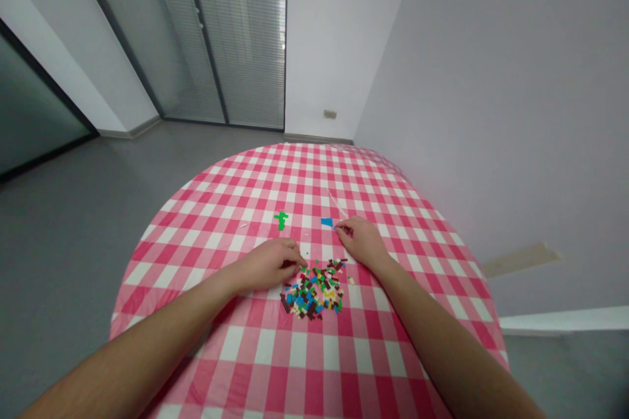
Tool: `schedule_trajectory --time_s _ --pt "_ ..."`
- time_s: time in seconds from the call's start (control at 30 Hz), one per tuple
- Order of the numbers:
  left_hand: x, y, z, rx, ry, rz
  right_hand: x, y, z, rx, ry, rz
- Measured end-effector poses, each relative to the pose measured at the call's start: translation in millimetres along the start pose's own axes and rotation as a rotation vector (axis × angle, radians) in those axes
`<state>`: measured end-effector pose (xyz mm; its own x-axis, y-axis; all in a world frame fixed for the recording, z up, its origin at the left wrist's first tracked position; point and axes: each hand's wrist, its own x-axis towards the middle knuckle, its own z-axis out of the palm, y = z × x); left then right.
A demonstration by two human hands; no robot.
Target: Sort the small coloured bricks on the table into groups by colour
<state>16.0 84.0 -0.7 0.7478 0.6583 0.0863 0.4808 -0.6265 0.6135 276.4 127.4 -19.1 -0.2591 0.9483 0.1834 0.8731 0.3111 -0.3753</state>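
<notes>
Covering a round-edged table (422, 236), a creased red-and-white checked tablecloth (373, 366), and on it a loose pile of small multicoloured building bricks (314, 291). Beyond the pile's left edge, a flat green brick shape (281, 220); beyond its middle, slightly right, a flat blue brick piece (327, 222). At the pile's far left edge, left hand (270, 265), fingers curled downward, too small to judge whether gripping a brick. Beyond the pile's right side, right hand (361, 239), fingertips drawn together beside the blue piece, grip impossible to make out. Far beyond the pile, grey floor (191, 150), slatted blinds (250, 46) behind glass, and a white wall (339, 33) with a socket plate (329, 114).
</notes>
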Motion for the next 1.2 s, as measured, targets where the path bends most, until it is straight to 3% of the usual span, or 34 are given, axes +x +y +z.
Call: schedule_trajectory --time_s 0.33,1.2 --pt "-2.1 -3.5 -2.8 -0.022 0.03 -0.05 0.9 -2.3 2.8 -0.058 0.038 0.025" --pt "-1.5 -5.4 0.2 -0.027 0.022 0.009 0.0 -3.7 2.9 0.003 0.023 -0.02"
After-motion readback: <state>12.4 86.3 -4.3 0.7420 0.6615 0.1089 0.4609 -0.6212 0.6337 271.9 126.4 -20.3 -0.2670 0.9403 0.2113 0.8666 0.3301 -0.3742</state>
